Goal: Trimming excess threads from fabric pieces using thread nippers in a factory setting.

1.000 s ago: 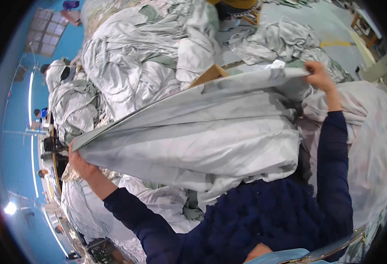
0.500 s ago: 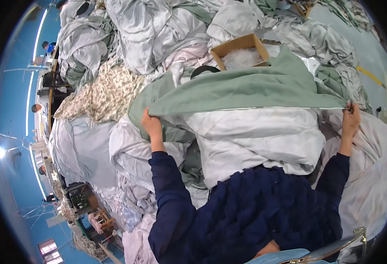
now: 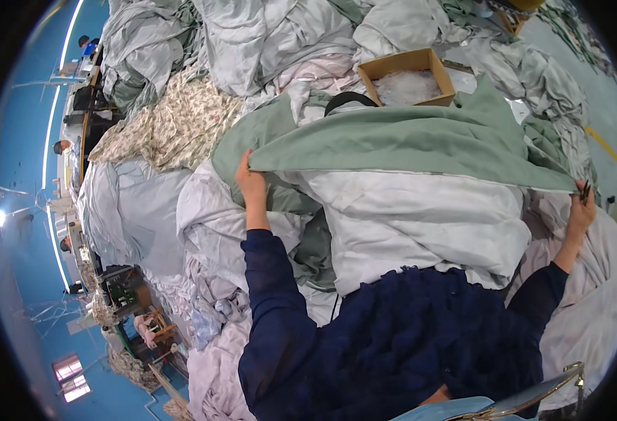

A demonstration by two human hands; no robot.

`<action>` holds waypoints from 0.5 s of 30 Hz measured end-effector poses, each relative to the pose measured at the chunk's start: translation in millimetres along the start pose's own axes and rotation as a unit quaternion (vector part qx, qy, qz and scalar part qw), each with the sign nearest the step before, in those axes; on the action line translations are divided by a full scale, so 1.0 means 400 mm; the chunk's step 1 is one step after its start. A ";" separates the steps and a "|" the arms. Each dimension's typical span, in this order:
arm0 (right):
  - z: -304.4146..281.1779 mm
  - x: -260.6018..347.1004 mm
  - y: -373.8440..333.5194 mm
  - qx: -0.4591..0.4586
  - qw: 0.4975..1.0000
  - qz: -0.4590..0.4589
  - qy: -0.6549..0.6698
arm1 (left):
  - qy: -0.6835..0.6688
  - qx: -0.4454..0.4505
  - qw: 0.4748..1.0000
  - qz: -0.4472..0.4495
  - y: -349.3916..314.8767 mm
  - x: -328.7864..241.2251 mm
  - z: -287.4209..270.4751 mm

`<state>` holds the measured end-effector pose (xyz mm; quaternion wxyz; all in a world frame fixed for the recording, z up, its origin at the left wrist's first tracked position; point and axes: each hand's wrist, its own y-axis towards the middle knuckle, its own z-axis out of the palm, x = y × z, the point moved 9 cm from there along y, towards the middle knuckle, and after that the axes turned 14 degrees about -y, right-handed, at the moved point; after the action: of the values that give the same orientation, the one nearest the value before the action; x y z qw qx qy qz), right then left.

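A long sage-green cloth [image 3: 400, 144] is stretched from side to side across the view, its near edge pulled into a line. My left hand [image 3: 252, 184] pinches the left end of that edge. At the right end, my right hand [image 3: 582, 209] is closed on the same edge, and a small dark pointed tool [image 3: 586, 191] sticks up from its fingers. I cannot make out the tool's exact kind. Under and in front of the green cloth lies a bunched white cloth [image 3: 428, 217], close to my body.
Beyond the green cloth stands an open cardboard box [image 3: 410, 81] with whitish, fluffy-looking contents. A round black object [image 3: 350, 102] shows beside it. A floral cloth [image 3: 168, 126] and large heaps of pale fabric [image 3: 266, 49] surround me. Workbenches and people are far left.
Both hands still grip the green edge. My right hand has moved outward and a little lower, my left slightly up, so the edge now slopes down to the right.
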<state>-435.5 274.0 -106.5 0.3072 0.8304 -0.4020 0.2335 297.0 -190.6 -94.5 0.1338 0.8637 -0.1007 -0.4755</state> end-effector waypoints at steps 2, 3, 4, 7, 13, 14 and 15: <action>-0.020 -0.084 0.022 0.148 0.985 0.091 0.013 | -0.231 0.021 0.967 -0.105 0.014 -0.057 0.034; -0.034 -0.111 0.040 0.145 0.985 0.097 0.012 | -0.231 0.027 0.967 -0.104 0.024 -0.057 0.014; -0.026 -0.110 0.066 0.162 0.972 0.080 0.153 | -0.296 0.062 0.936 -0.179 0.040 -0.014 0.007; -0.008 -0.130 0.145 0.072 0.943 0.107 0.306 | -0.359 0.136 0.890 -0.247 0.106 0.025 0.025; 0.135 -0.069 0.190 0.056 0.908 0.261 0.323 | -0.313 0.150 0.862 -0.370 0.150 0.120 0.089; 0.160 -0.057 0.189 0.095 0.917 0.252 0.294 | -0.315 0.129 0.856 -0.389 0.149 0.145 0.090; 0.184 -0.048 0.186 0.135 0.923 0.243 0.265 | -0.314 0.130 0.856 -0.389 0.148 0.160 0.095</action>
<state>-496.4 196.5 -146.4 0.2212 0.6484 -0.4601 0.5648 295.9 -270.8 -145.6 -0.2137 0.6467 0.1457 -0.7175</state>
